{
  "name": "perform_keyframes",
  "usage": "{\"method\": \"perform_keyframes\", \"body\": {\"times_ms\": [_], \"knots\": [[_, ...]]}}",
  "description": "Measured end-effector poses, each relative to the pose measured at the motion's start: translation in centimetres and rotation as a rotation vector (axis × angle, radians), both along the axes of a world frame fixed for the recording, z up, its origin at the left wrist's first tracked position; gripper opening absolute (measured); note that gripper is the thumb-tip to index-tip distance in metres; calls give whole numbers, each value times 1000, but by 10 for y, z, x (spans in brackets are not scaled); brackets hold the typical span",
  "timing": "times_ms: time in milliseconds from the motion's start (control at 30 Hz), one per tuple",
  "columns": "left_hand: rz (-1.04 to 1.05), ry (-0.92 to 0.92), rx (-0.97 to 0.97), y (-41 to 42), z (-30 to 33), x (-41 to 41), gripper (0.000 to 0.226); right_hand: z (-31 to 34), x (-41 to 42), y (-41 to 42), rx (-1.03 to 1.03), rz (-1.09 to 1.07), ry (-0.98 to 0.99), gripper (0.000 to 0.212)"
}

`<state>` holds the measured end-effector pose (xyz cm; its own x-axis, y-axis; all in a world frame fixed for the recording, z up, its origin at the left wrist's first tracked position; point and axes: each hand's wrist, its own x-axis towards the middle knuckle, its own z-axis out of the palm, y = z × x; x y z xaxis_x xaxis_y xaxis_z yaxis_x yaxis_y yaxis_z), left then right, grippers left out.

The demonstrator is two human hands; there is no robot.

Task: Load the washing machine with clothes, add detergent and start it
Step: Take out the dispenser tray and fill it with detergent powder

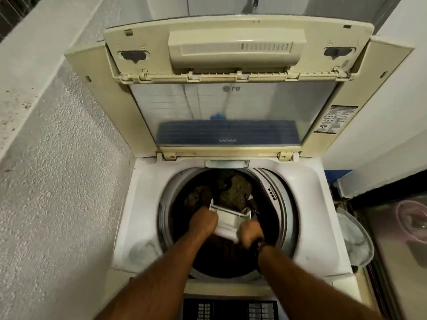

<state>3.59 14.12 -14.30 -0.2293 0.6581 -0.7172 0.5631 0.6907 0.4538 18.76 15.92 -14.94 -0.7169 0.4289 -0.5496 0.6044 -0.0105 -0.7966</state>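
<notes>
So, progress check: the washing machine [138,204] has its lid [231,107] flipped all the way up, filling the upper half of the frame, and the drum [283,218] in the lower middle already has clothes [235,192] in it. It's a dark brownish heap, pretty murky down there, so I can't tell how full it really is or whether more is meant to go in. I'd call the loading part at least well underway.

Both hands are over the drum opening around a white plastic tray [233,219], which looks like a detergent drawer or dispenser box to me. The left hand [203,221] has its grip curled round the tray's left side, and the right hand [250,234] has its grip wrapped round the lower right end, so both are holding the tray, tilted over the laundry. I can't see any powder or liquid in it, and there's motion blur, so no idea if detergent has gone in or is about to.

My read is we're somewhere in the detergent step. Left to do: finish that, put the tray wherever it lives, drop the lid, and hit start on the control panel [231,308], at the bottom edge of the frame, which no hand is touching.

A mesh basket [355,239] sits just right of the machine; can't make out what's in it.
</notes>
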Motion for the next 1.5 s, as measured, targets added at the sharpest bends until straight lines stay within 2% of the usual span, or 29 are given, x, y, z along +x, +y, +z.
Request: {"method": "perform_keyframes", "body": {"times_ms": [33, 67, 100, 133, 167, 300, 433, 533, 633, 800, 1000, 1167, 1300, 1400, 1500], "knots": [[-29, -10, -12, -13, -7, -3, 39, -13, 4, -10, 80, -403, -3, 35], [-17, -39, -1, -23, -11, -6, 37, -11, -8, -38, -102, -661, -160, 32], [13, -89, 25, -30, -14, -8, 36, -7, -11, -51, -147, -898, -227, 31], [50, -152, 63, -37, -13, -10, 34, -15, -8, -61, -171, -1042, -281, 33], [96, -209, 105, -41, -9, -11, 34, -12, -9, -53, -191, -1144, -204, 33], [324, -372, 223, -43, 17, -13, 31, 33, -12, -24, -159, -1106, -25, 24], [431, -428, 233, -45, 37, -18, 17, 43, -17, -35, -131, -1188, -41, 6], [452, -351, 243, -52, 43, -25, 17, 51, -21, -51, 22, -1255, -98, 24], [490, -315, 252, -58, 40, -31, 37, 55, -23, -62, 82, -1277, -17, 23], [644, -405, 267, -67, 25, -41, 53, 65, -26, -70, -1, -1090, 160, 26], [850, -548, 316, -93, 91, -29, 30, 96, -20, -65, -163, -952, 346, 31], [999, -601, 459, -115, 111, -20, 62, 115, -22, -61, -208, -890, 398, 29], [1095, -608, 575, -145, 134, -14, 56, 133, -37, -67, -201, -800, 429, 29], [1046, -516, 718, -164, 144, -22, 62, 148, -58, -73, -203, -777, 441, 30], [891, -217, 856, -178, 159, -34, 63, 165, -82, -80, -215, -805, 435, 23]]}}
